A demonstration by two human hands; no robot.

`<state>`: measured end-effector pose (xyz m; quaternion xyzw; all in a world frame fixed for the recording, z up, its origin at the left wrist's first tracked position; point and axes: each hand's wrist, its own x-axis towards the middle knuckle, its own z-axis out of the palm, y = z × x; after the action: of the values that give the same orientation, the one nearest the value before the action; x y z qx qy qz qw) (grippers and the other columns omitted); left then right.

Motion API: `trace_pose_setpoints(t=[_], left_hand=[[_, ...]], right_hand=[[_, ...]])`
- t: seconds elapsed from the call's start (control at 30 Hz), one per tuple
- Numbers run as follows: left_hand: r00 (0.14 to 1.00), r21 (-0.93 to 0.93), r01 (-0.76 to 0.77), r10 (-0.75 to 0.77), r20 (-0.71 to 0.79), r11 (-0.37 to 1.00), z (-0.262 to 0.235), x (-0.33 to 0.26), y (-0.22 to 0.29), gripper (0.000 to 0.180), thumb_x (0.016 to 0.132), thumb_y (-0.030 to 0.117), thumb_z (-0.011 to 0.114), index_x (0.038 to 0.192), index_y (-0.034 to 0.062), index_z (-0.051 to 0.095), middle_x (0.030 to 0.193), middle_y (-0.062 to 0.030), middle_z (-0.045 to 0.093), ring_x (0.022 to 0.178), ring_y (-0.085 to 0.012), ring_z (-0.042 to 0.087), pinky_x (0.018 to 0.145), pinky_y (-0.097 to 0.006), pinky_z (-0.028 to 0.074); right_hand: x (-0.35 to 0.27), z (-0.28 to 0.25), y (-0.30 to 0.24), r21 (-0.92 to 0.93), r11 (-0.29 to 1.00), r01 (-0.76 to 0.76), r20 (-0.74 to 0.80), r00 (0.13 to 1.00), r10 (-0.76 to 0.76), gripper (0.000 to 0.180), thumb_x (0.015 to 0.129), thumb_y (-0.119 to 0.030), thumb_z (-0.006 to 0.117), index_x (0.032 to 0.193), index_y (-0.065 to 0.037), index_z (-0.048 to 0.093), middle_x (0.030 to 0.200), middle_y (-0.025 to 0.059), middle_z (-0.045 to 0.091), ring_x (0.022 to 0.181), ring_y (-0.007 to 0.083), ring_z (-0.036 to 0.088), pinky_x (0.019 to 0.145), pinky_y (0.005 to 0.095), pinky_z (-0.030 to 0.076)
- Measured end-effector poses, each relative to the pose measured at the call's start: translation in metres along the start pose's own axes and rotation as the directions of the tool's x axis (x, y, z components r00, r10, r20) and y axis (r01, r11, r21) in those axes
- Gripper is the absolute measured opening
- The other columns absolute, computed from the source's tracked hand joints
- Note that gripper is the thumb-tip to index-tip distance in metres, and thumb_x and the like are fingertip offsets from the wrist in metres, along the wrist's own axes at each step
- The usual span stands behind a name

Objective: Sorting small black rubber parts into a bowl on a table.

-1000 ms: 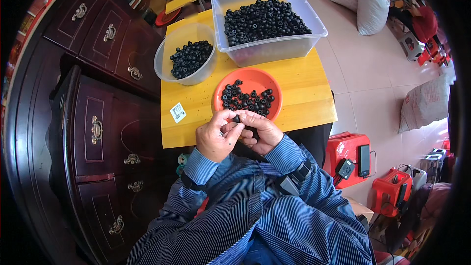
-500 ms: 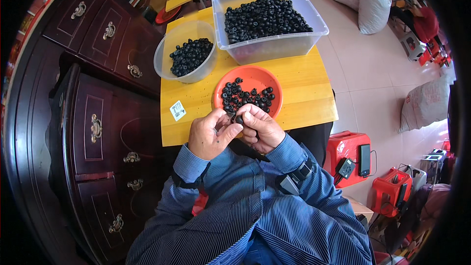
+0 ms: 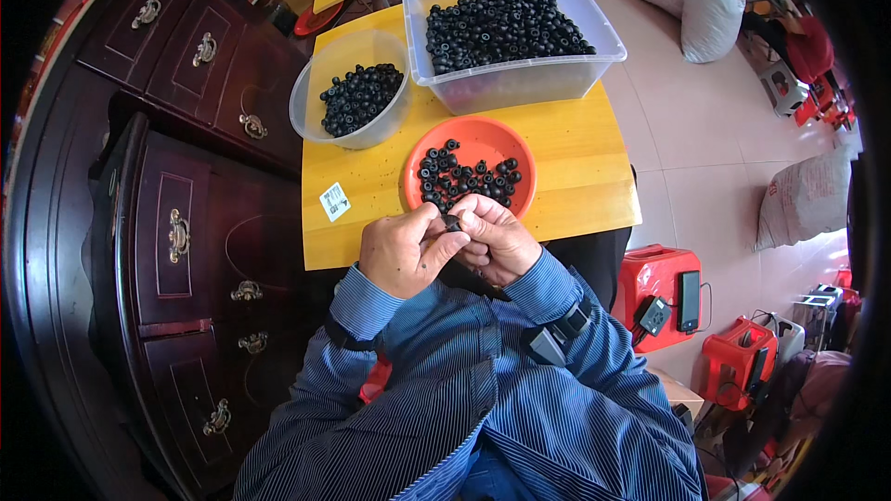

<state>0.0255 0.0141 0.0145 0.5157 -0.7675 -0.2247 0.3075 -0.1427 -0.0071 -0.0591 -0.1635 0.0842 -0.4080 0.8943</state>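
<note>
Over the near edge of the yellow table (image 3: 580, 158), my left hand (image 3: 399, 252) and my right hand (image 3: 499, 239) meet, thumbs and fingertips pinched on one small black round part (image 3: 452, 223). Fingers cover much of it, so its exact kind does not show. Just beyond them sits an orange-red round plate (image 3: 501, 137) holding loose black bead-like parts (image 3: 448, 167), several with a hole through the middle. My hands overlap the plate's near rim.
A round clear tub (image 3: 302, 118) and a large clear bin (image 3: 515, 83), both with black parts, stand farther back. Dark wooden drawers (image 3: 200, 190) flank the table's left. At right are a red stool (image 3: 650, 274) carrying electronic devices, and whitish sacks (image 3: 806, 199).
My left hand has turned slightly and its fingers have closed in around the black part. The right hand keeps nearly the same pinch. The view has shifted a little.
</note>
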Motion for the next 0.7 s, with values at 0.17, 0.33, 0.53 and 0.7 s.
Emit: trace_pose_setpoints(t=[0.17, 0.33, 0.53, 0.7], left_hand=[[0.999, 0.091, -0.047, 0.047, 0.004, 0.995, 0.004, -0.003, -0.006, 0.037, 0.089, 0.035, 0.072, 0.082, 0.0022, 0.057, 0.062, -0.0122, 0.059, 0.052, -0.0262, 0.059, 0.05, -0.034, 0.044], [0.999, 0.019, 0.045, -0.045, 0.007, 0.999, -0.005, 0.004, 0.003, 0.037, 0.087, 0.034, 0.074, 0.081, 0.0026, 0.057, 0.063, -0.0128, 0.06, 0.054, -0.0267, 0.063, 0.05, -0.034, 0.046], [1.0, 0.046, -0.01, 0.011, -0.015, 0.999, -0.005, 0.005, 0.002, 0.04, 0.085, 0.037, 0.076, 0.08, 0.0028, 0.056, 0.059, -0.0107, 0.057, 0.05, -0.0258, 0.059, 0.049, -0.034, 0.044], [1.0, 0.078, 0.002, -0.003, 0.017, 0.997, -0.003, 0.005, -0.001, 0.039, 0.088, 0.037, 0.073, 0.078, 0.0031, 0.057, 0.059, -0.0114, 0.056, 0.05, -0.0264, 0.059, 0.049, -0.034, 0.044]], right_hand=[[0.001, 0.0, 0.001, -0.003, 1.0, 0.007, -0.013, 1.0, -0.007, 0.01, 0.098, -0.014, 0.061, 0.105, -0.008, 0.062, 0.083, -0.002, 0.059, 0.057, 0.0017, 0.041, 0.048, 0.0153, 0.034], [0.001, 0.0, 0.001, 0.051, 0.998, -0.021, 0.002, 1.0, 0.021, 0.012, 0.098, -0.015, 0.06, 0.107, -0.007, 0.062, 0.085, -0.0015, 0.06, 0.058, 0.0017, 0.04, 0.048, 0.0154, 0.034], [0.002, -0.001, 0.001, 0.073, 0.997, -0.027, 0.021, 0.999, 0.026, 0.012, 0.098, -0.016, 0.061, 0.107, -0.008, 0.061, 0.085, -0.0013, 0.06, 0.058, 0.0017, 0.04, 0.048, 0.016, 0.033], [0.002, -0.002, 0.001, 0.061, 0.998, -0.029, -0.007, 1.0, 0.03, 0.011, 0.098, -0.016, 0.061, 0.106, -0.008, 0.061, 0.082, -0.0021, 0.059, 0.058, 0.0019, 0.04, 0.048, 0.0159, 0.033]])
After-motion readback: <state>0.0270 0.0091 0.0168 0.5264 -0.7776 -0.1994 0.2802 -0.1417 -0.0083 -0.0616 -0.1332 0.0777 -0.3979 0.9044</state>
